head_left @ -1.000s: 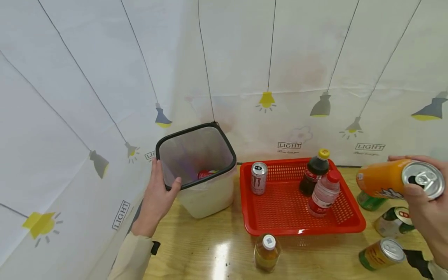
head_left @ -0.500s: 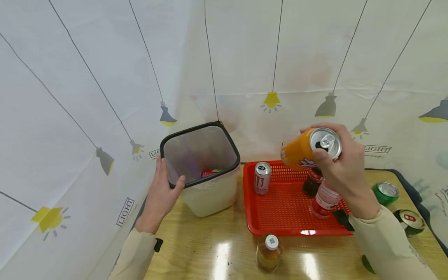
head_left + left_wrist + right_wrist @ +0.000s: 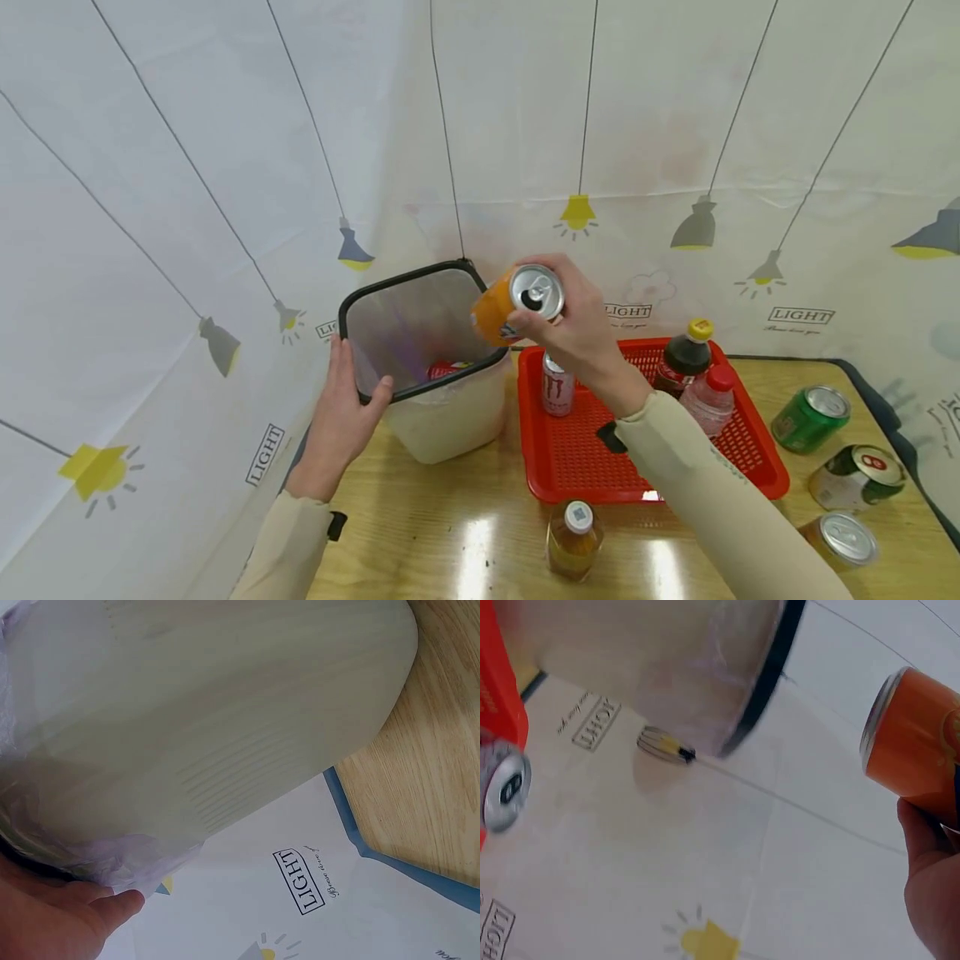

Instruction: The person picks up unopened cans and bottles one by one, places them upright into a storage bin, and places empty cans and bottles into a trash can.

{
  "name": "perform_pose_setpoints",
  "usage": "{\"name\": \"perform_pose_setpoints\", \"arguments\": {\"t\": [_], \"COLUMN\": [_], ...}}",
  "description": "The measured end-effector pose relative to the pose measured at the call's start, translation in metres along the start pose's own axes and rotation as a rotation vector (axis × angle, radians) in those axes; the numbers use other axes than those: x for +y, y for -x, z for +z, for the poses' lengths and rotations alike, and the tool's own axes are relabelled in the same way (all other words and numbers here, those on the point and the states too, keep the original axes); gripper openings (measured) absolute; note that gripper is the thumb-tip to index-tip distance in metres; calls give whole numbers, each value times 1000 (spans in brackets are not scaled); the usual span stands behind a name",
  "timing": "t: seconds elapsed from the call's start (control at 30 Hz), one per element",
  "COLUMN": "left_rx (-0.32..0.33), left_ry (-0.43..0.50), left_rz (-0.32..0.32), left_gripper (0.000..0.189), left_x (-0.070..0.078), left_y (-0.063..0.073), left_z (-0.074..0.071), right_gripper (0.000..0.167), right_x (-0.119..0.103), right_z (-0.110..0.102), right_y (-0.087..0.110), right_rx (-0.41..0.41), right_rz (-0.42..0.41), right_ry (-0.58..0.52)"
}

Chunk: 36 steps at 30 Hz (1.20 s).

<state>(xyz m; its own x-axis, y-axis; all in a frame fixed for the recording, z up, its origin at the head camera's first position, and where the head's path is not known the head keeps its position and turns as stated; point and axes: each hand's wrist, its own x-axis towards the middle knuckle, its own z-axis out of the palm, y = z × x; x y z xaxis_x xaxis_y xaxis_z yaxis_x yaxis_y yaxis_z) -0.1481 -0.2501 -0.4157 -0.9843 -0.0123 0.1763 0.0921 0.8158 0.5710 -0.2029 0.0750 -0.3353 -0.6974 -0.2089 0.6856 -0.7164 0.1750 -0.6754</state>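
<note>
My right hand (image 3: 573,321) grips an orange soda can (image 3: 497,312), tilted, its opened top facing me. The can overlaps the right rim of a pale trash bin (image 3: 450,425) in the head view; in the right wrist view the orange can (image 3: 915,742) shows beside the bin's dark rim (image 3: 769,675). At the bin's near-left corner, my left hand (image 3: 341,417) holds the black rim, thumb over the front edge. A clear liner bag covers the bin's mouth, and a red item (image 3: 444,368) lies inside. The left wrist view shows the bin's ribbed side (image 3: 240,772) above that hand (image 3: 60,915).
A red basket (image 3: 536,467) holds a pink-and-silver can (image 3: 557,390), a cola bottle (image 3: 686,358) and a red-capped bottle (image 3: 708,404). In front stands a white-capped bottle (image 3: 574,542). To its right are a green can (image 3: 810,421), a white-and-green can (image 3: 855,479) and another can (image 3: 840,540).
My right hand has carried the orange can leftward from the far right, across the red basket to the bin's right rim. My left hand stays on the bin.
</note>
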Motion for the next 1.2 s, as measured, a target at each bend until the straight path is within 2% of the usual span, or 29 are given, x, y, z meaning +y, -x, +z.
{"name": "perform_pose_setpoints", "arguments": {"t": [0.1,0.27,0.43,0.57,0.83,0.93,1.03,1.2], "left_rx": [0,-1,5,10,11,7,4,12], "left_ry": [1,-2,-8,-9,-7,3,9,12], "left_rz": [-1,-5,-12,-12,-9,-8,-7,-7], "left_gripper": [91,91,92,91,91,91,91,92], "left_x": [-1,-1,-2,-2,0,0,0,0], "left_y": [0,-1,0,0,0,0,0,0], "left_z": [0,0,2,3,2,2,2,1], "right_gripper": [90,85,74,77,93,95,93,86], "right_x": [6,18,35,47,54,54,52,37], "right_z": [23,53,71,78,83,80,72,47], "right_y": [-5,-12,-11,-7,-5,-3,-1,2], "right_rx": [-48,-147,-265,-355,-484,-500,-494,-423], "right_rz": [-12,60,185,254,217,244,293,306], "right_ry": [-27,-22,114,227,409,384,311,215]}}
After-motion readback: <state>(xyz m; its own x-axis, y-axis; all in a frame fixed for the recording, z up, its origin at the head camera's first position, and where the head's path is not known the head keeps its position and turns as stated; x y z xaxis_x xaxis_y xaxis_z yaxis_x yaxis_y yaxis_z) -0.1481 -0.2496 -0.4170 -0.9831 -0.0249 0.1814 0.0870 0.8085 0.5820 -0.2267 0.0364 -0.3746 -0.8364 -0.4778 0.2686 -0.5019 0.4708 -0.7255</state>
